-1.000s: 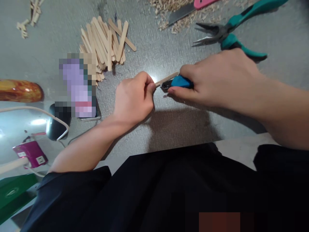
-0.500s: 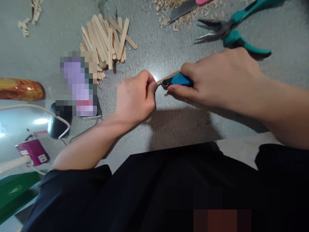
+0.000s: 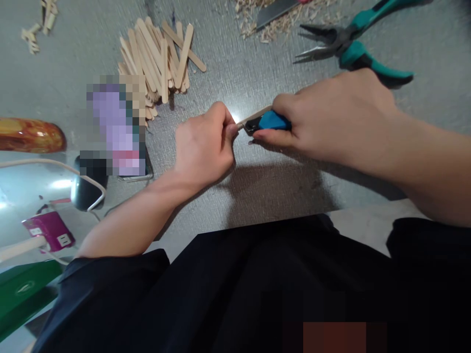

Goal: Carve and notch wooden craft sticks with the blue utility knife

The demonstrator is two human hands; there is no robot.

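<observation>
My left hand [image 3: 206,142] is closed, pinching the near end of a thin wooden craft stick [image 3: 257,114] between thumb and fingertips. My right hand [image 3: 327,117] is wrapped round a blue-and-black hand tool [image 3: 273,120]. Its dark metal tip lies against the stick, just right of my left fingertips. What kind of tool it is cannot be made out, since most of it is inside my palm. The stick's other end runs behind the tool toward my right fingers. A pile of craft sticks [image 3: 154,59] lies beyond my left hand.
Teal-handled long-nose pliers [image 3: 344,41] lie open beyond my right hand. A blade [image 3: 275,13] rests among wood shavings [image 3: 253,22] at the top. To the left are a blurred phone [image 3: 119,130], a black mouse-like object [image 3: 88,184], a cable and a purple plug adapter [image 3: 51,230].
The whole view has shifted slightly, moving most things a little left and up. Both hands keep the same grip on the stick and the tool.
</observation>
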